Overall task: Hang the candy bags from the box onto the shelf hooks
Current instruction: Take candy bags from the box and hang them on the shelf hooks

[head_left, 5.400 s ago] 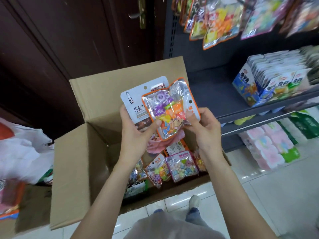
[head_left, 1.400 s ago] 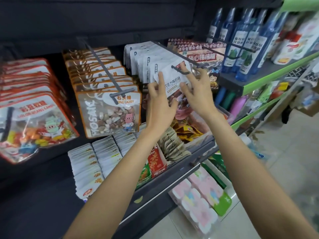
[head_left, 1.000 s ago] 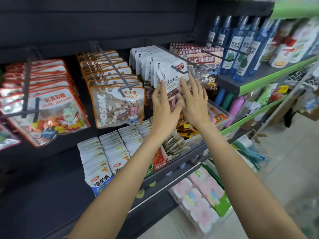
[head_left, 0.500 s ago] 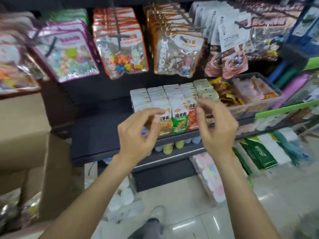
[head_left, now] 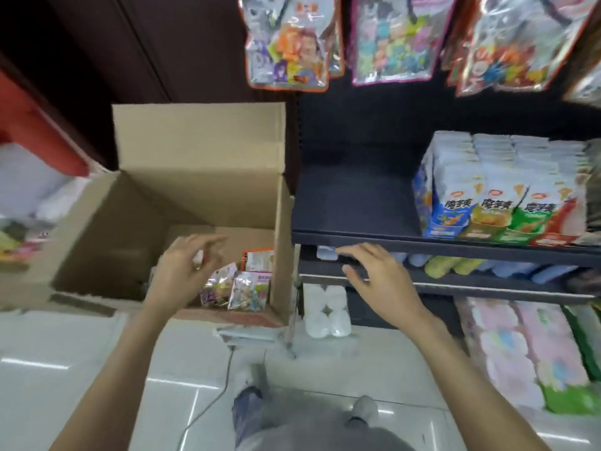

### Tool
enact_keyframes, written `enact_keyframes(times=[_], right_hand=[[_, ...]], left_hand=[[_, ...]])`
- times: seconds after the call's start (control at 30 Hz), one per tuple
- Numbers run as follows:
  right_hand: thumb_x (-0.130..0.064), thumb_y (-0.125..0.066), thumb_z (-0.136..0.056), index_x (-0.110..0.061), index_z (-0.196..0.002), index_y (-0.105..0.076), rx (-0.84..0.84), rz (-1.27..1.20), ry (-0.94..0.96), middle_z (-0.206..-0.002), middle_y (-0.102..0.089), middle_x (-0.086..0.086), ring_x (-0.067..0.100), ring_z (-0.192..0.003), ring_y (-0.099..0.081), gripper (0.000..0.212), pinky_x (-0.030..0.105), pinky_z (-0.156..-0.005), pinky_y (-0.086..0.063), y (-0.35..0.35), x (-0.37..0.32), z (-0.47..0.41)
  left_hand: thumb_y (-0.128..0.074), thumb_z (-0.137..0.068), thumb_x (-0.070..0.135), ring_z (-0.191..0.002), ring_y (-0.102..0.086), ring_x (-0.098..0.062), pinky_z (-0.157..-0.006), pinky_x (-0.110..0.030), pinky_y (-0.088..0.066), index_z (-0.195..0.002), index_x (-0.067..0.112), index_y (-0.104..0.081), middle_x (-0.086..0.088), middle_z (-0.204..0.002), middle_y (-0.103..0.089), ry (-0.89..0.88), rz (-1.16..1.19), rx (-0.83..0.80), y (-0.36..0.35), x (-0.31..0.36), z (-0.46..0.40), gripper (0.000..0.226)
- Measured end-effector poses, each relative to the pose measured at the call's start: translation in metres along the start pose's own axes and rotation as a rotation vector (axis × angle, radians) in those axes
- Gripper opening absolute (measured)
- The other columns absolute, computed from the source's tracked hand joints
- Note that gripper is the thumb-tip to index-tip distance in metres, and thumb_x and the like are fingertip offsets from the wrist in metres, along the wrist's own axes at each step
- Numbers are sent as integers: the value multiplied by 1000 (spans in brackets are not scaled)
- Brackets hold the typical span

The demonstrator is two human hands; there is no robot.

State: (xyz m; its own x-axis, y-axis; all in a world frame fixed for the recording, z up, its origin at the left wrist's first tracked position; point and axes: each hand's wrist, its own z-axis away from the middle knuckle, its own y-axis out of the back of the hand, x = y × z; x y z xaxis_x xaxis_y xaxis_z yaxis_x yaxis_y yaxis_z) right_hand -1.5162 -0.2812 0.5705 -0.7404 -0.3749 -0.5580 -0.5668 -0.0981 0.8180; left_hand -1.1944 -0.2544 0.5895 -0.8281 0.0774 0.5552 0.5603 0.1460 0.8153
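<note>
An open cardboard box (head_left: 198,151) stands on the floor left of the dark shelf (head_left: 351,203). Several candy bags (head_left: 248,289) lie in its right front corner. My left hand (head_left: 185,271) hovers over the box, just left of the bags, fingers spread and holding nothing. My right hand (head_left: 380,281) is open in front of the shelf's lower edge, right of the box, also with nothing in it. Candy bags hang from the hooks above: an orange-edged one (head_left: 286,43), a pink-edged one (head_left: 390,40) and a red-edged one (head_left: 517,43).
Rows of snack packets (head_left: 497,190) fill the right of the shelf. White rolls (head_left: 327,307) and pastel packs (head_left: 527,349) sit low by the tiled floor. A dark door (head_left: 130,50) is behind the box; bags (head_left: 26,203) lie at left. A cable (head_left: 208,405) runs across the floor.
The bag is left on the hook. My view has dropped from the hooks to the box, and both hands have come down holding nothing, the left now over the box.
</note>
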Motion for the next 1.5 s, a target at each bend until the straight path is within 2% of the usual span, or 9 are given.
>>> enact_keyframes(times=[0.17,0.27,0.4,0.67,0.83,0.93,1.13,1.3,1.5], right_hand=[[-18,-58,-94,-20,-118,-64,-59,-136,84,-112,-64,-3,17,-103,-60,24,41,-84,-51,-65,-86,-70],[-18,-58,-95,-21,-122,-62,-144,-68,55,-119,-62,-1,13,-98,-58,28,34,-83,-49,-108,-123,-117],[-17,-55,-96,-23,-129,-57,-398,144,-39,-135,-54,4,25,-120,-54,34,37,-95,-46,-171,-134,-165],[-22,-58,-92,-19,-132,-56,-642,579,-207,-129,-59,9,28,-118,-54,40,40,-98,-45,-261,-100,-188],[-53,-79,-69,-21,-154,-4,-881,560,-293,-160,-7,9,33,-146,-9,118,51,-117,-13,-280,-62,-184],[-54,-83,-62,-20,-154,8,-926,515,-347,-160,-4,12,35,-147,-5,134,59,-115,-6,-282,-57,-187],[-58,-78,-67,-12,-150,-17,-1002,626,-341,-157,-19,13,35,-142,-21,113,60,-114,-14,-274,-60,-184],[-53,-78,-70,-14,-147,-20,-999,646,-451,-151,-29,15,38,-135,-32,104,51,-108,-33,-269,-65,-174],[-30,-75,-82,-19,-142,-22,-964,673,-609,-145,-30,17,40,-129,-35,81,50,-95,-41,-268,-94,-174]], left_hand=[[-73,-82,6,-95,-60,-19,-82,-29,-43,-118,17,-67,1,-105,-69,30,-78,-133,36,-110,-25,38],[-71,-84,16,-108,-57,-23,-90,-34,-46,-126,20,-60,-2,-118,-65,-31,-142,-307,41,-168,-54,44],[-69,-87,28,-129,-43,-25,-106,-38,-37,-142,20,-43,-6,-138,-49,-73,-212,-568,27,-217,-78,61],[-60,-86,55,-131,-38,-26,-105,-39,-34,-145,20,-33,-6,-144,-41,-217,-401,-785,-47,-252,-82,74],[-66,-80,55,-131,-36,-26,-108,-40,-29,-143,18,-33,-8,-144,-40,-279,-405,-832,-90,-251,-84,81],[-69,-76,57,-132,-34,-27,-108,-40,-28,-146,18,-28,-8,-147,-36,-267,-374,-874,-103,-256,-85,89],[-74,-72,57,-132,-35,-27,-111,-38,-25,-146,16,-29,-10,-145,-37,-240,-309,-938,-119,-261,-78,96],[-74,-68,63,-133,-33,-31,-111,-41,-27,-146,15,-29,-13,-148,-32,-301,-444,-996,-126,-255,-89,102],[-74,-78,45,-124,-44,-29,-101,-38,-36,-138,12,-37,-12,-137,-46,-331,-426,-947,-120,-246,-84,79]])
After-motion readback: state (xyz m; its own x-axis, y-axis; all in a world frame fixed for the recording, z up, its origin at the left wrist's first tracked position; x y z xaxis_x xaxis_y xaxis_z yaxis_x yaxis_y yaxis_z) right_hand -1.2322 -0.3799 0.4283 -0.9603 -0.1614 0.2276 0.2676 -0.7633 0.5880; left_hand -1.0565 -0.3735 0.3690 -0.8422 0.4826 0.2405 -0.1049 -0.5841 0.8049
